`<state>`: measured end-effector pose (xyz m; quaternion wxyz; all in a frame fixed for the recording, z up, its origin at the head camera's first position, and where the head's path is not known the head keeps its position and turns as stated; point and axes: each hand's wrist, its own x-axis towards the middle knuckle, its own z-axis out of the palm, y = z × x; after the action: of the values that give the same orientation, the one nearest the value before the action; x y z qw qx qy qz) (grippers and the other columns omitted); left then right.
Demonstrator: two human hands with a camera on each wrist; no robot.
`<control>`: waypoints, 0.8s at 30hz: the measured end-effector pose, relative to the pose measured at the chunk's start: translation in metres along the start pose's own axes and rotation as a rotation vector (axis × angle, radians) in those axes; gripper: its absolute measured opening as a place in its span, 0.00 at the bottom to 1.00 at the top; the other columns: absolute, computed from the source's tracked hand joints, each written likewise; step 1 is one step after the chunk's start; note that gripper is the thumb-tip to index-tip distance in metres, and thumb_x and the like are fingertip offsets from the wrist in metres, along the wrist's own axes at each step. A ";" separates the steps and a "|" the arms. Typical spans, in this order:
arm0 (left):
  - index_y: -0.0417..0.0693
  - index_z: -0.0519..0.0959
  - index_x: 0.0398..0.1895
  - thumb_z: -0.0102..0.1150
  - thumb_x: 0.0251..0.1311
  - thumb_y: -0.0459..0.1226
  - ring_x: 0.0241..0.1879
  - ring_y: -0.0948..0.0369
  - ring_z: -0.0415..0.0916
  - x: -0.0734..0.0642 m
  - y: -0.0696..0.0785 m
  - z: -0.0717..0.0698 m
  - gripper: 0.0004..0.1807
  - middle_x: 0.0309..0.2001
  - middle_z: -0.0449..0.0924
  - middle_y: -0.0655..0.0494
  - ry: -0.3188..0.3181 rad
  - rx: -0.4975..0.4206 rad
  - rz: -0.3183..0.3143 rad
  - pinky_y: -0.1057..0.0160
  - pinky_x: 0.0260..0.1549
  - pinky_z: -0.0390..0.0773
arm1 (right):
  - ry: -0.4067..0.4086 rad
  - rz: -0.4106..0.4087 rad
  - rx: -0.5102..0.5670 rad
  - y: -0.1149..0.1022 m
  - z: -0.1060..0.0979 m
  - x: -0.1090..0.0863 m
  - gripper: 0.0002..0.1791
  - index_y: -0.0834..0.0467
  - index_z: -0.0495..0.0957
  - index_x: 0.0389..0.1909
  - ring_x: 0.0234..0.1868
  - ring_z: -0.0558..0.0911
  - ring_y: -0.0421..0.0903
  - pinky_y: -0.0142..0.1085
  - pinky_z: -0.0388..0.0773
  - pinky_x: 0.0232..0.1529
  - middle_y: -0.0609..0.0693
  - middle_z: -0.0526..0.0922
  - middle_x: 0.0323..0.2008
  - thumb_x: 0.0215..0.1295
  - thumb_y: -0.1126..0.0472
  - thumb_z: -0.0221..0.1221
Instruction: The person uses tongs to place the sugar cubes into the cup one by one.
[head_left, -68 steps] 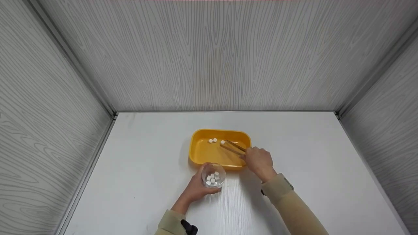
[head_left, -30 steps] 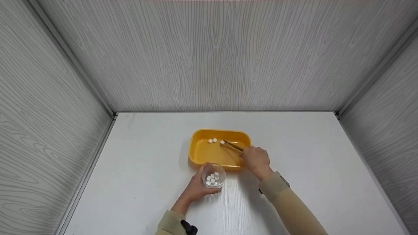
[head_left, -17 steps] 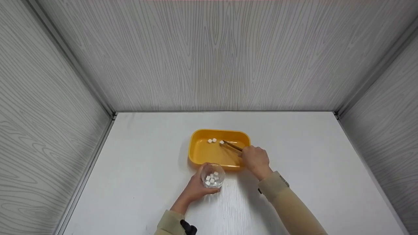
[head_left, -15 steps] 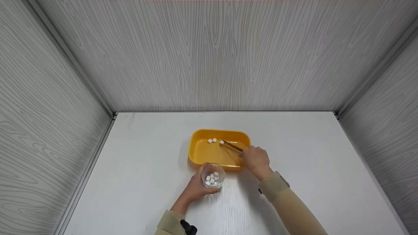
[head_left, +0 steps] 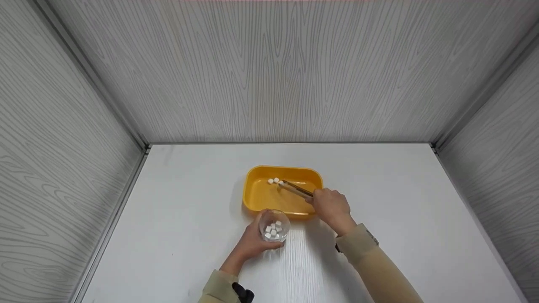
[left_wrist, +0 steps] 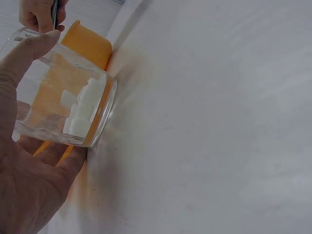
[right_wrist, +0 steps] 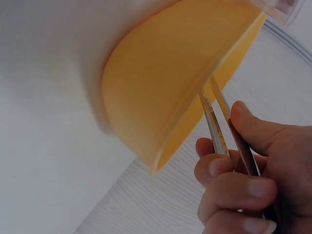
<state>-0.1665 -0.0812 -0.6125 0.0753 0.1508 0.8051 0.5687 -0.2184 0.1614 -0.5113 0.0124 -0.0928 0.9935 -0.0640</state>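
My left hand (head_left: 252, 241) grips a clear glass (left_wrist: 58, 66), thumb on one side and fingers round the other. Several small white cubes (left_wrist: 81, 109) lie in the bottom of it. My right hand (head_left: 332, 208) holds metal tweezers (right_wrist: 243, 148) between thumb and fingers, reaching over the right rim of a yellow tray (head_left: 261, 202). At the tweezers' tips is a white cube (head_left: 281, 183), partly covered by them in the head view. Two more white cubes (head_left: 273, 181) sit just left of the tips. The tray's wall hides the tips in the right wrist view.
The tray stands on a white table (head_left: 189, 210), its front edge right behind the glass. A grey wood-grain panel (head_left: 269, 75) rises at the back, with similar panels at left and right.
The tweezers have shifted slightly left inside the tray, their arms now further apart than half a second ago. The cube at their tips moved left towards the other two. My left hand stays put.
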 end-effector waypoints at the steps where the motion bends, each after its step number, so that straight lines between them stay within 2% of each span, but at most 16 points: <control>1: 0.43 0.57 0.72 0.83 0.36 0.43 0.65 0.52 0.64 0.000 0.000 0.000 0.58 0.68 0.65 0.48 0.001 0.000 0.004 0.47 0.64 0.61 | 0.007 -0.006 0.000 0.000 -0.001 -0.001 0.20 0.63 0.83 0.35 0.16 0.70 0.46 0.40 0.72 0.18 0.50 0.73 0.18 0.64 0.47 0.63; 8: 0.39 0.54 0.73 0.83 0.35 0.45 0.66 0.47 0.62 -0.005 0.004 -0.001 0.62 0.69 0.62 0.42 0.000 -0.003 -0.008 0.44 0.64 0.60 | 0.035 -0.038 0.009 0.001 -0.009 -0.012 0.21 0.62 0.81 0.32 0.15 0.69 0.45 0.39 0.70 0.16 0.50 0.72 0.16 0.64 0.46 0.63; 15: 0.40 0.51 0.75 0.80 0.40 0.43 0.70 0.46 0.56 -0.008 0.006 -0.003 0.61 0.72 0.57 0.42 -0.023 -0.025 -0.053 0.42 0.66 0.55 | 0.050 -0.023 0.066 0.006 -0.017 -0.023 0.19 0.62 0.79 0.32 0.16 0.68 0.46 0.37 0.66 0.17 0.49 0.71 0.17 0.64 0.48 0.64; 20: 0.42 0.54 0.74 0.80 0.40 0.42 0.69 0.47 0.58 -0.008 0.005 -0.003 0.58 0.71 0.60 0.44 -0.009 -0.033 -0.053 0.43 0.66 0.56 | 0.094 -0.051 0.102 0.010 -0.022 -0.033 0.18 0.62 0.78 0.31 0.15 0.68 0.46 0.36 0.66 0.16 0.49 0.72 0.18 0.64 0.49 0.64; 24: 0.43 0.55 0.72 0.81 0.38 0.41 0.68 0.49 0.59 -0.007 0.005 -0.003 0.58 0.70 0.61 0.46 0.006 -0.013 -0.060 0.45 0.66 0.57 | 0.091 -0.058 0.126 0.013 -0.027 -0.040 0.18 0.61 0.78 0.30 0.15 0.67 0.45 0.35 0.64 0.15 0.48 0.72 0.18 0.65 0.48 0.63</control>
<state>-0.1600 -0.0843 -0.6071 0.0911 0.1245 0.8057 0.5718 -0.1827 0.1849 -0.4858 -0.0286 -0.1177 0.9839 -0.1311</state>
